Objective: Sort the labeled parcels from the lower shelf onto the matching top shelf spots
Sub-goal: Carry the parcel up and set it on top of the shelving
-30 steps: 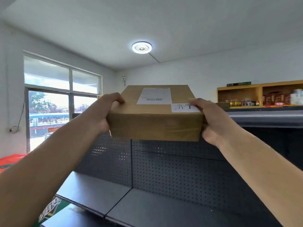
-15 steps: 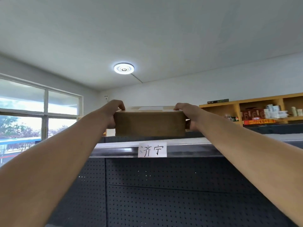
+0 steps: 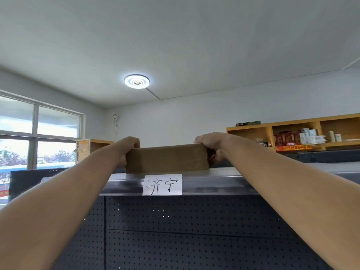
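A brown cardboard parcel (image 3: 167, 159) rests on the top shelf (image 3: 220, 182), its front face toward me and its top labels hidden from this low angle. It sits directly above a white paper label (image 3: 162, 184) with two handwritten Chinese characters, stuck to the shelf's front edge. My left hand (image 3: 127, 148) grips the parcel's left end and my right hand (image 3: 209, 144) grips its right end, fingers curled over the top edges.
A dark perforated back panel (image 3: 185, 230) fills the space below the shelf edge. A wooden wall rack (image 3: 303, 133) with boxes and bottles stands at the right. A window (image 3: 39, 137) is at the left, and a round ceiling lamp (image 3: 137, 81) is overhead.
I raised the parcel from chest height up to the top shelf and set it down above the paper label. Both hands stay on its ends.
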`<action>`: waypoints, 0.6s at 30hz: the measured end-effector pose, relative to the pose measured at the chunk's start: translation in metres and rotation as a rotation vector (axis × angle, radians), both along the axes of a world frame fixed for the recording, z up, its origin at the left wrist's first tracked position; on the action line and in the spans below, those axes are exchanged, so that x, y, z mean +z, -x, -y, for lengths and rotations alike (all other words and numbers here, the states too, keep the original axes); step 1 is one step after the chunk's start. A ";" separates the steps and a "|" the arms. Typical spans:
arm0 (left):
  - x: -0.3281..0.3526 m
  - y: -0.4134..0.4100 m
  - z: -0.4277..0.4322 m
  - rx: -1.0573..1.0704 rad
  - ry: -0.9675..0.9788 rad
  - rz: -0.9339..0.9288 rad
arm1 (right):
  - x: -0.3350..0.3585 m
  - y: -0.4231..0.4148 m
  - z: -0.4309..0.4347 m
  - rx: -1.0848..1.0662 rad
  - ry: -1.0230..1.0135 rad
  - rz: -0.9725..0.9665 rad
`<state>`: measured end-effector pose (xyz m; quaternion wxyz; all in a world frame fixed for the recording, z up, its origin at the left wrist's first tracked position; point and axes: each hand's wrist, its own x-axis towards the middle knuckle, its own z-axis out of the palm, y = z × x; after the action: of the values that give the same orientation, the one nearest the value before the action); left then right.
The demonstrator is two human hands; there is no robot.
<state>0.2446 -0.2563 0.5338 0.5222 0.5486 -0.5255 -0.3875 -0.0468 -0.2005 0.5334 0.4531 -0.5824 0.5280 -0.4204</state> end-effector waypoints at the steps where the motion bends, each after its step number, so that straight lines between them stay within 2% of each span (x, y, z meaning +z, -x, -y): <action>1: -0.001 -0.001 0.000 -0.004 0.000 0.020 | -0.001 -0.001 0.001 -0.009 -0.003 0.027; 6: -0.003 -0.001 -0.001 0.091 0.106 0.137 | -0.007 -0.007 -0.001 -0.107 0.123 0.049; 10: -0.001 -0.003 -0.002 0.287 0.321 0.420 | -0.009 -0.010 0.005 -0.255 0.283 0.079; 14: -0.006 0.003 -0.021 0.456 0.558 0.679 | -0.010 -0.009 0.001 -0.368 0.411 -0.104; 18: -0.015 0.008 -0.039 0.461 0.666 0.941 | -0.011 -0.012 -0.010 -0.437 0.581 -0.332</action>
<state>0.2362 -0.2172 0.5184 0.4480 0.5676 -0.6601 0.2035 -0.0348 -0.1902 0.5220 0.0780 -0.6202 0.5647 -0.5388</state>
